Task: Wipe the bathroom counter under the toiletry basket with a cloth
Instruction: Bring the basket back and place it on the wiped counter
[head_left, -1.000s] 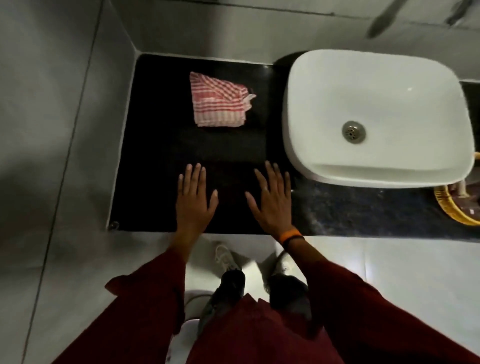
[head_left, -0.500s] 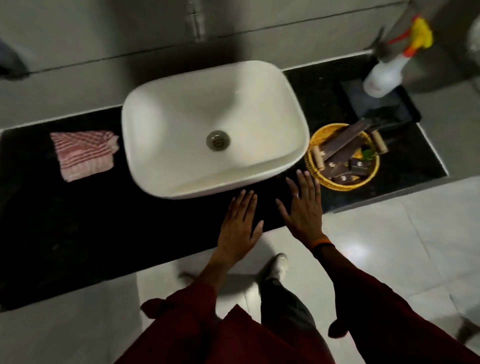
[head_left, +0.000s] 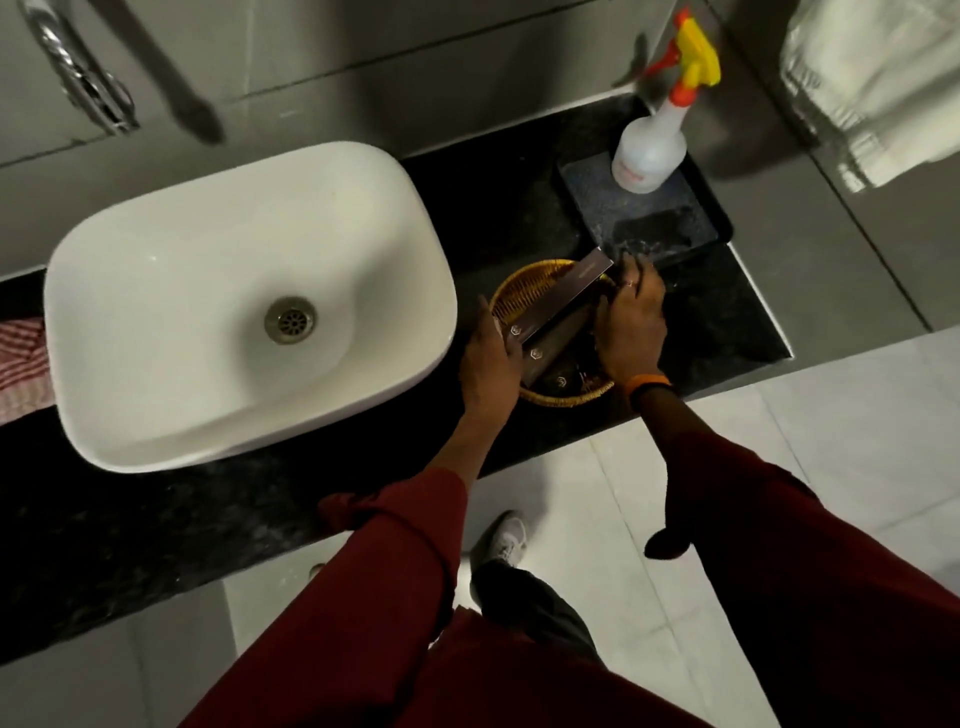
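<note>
Flanking the basket (head_left: 524, 291) — sink (head_left: 156, 291), tray (head_left: 587, 192) — both hands (head_left: 491, 358) grip it.

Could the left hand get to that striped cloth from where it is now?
Probably not without letting go and moving over: the left hand is on the basket, and the wide sink sits between it and the cloth at the far left edge.

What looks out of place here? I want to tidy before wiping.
Little stands out. The long brown boxes lie slanted across the basket, poking past its rim. The tray under the spray bottle looks dusty or smeared.
</note>
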